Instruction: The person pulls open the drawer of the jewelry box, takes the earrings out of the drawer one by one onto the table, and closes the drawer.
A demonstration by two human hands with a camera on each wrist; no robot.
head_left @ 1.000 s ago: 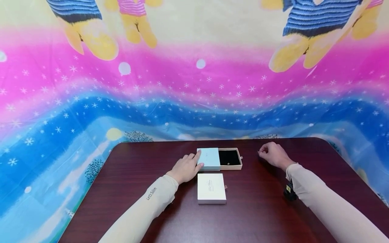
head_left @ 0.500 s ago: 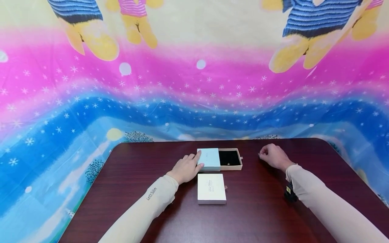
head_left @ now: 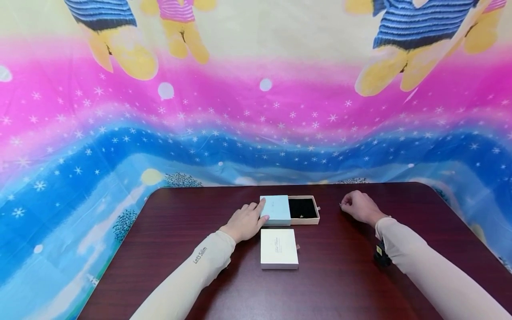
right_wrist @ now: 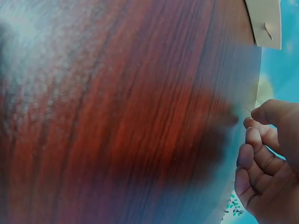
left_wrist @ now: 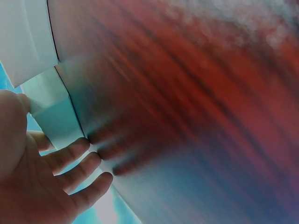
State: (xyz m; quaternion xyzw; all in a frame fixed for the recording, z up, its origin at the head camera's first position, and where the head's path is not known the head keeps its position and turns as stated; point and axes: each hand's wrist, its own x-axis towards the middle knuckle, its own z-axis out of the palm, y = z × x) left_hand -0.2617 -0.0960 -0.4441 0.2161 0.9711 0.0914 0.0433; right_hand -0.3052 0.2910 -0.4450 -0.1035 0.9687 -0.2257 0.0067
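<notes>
A light blue drawer box [head_left: 275, 210] lies at the far middle of the table, its cream drawer [head_left: 318, 217] slid out to the right. Inside, a small star-shaped piece of jewellery [head_left: 301, 216] sits on a black pad [head_left: 302, 207]. My left hand [head_left: 242, 222] rests against the sleeve's left end, index finger and thumb touching it, the other fingers lying loosely extended. To the drawer's right, my right hand [head_left: 359, 206] pinches a tiny thin object [right_wrist: 248, 110] between thumb and index finger; it is too small to identify. Its remaining fingers are curled.
A white box [head_left: 279, 249] with printed lettering and a small ribbon tab stands just in front of the blue one. The dark red-brown table [head_left: 320, 289] has rounded far corners. A colourful printed cloth [head_left: 256, 115] hangs behind it.
</notes>
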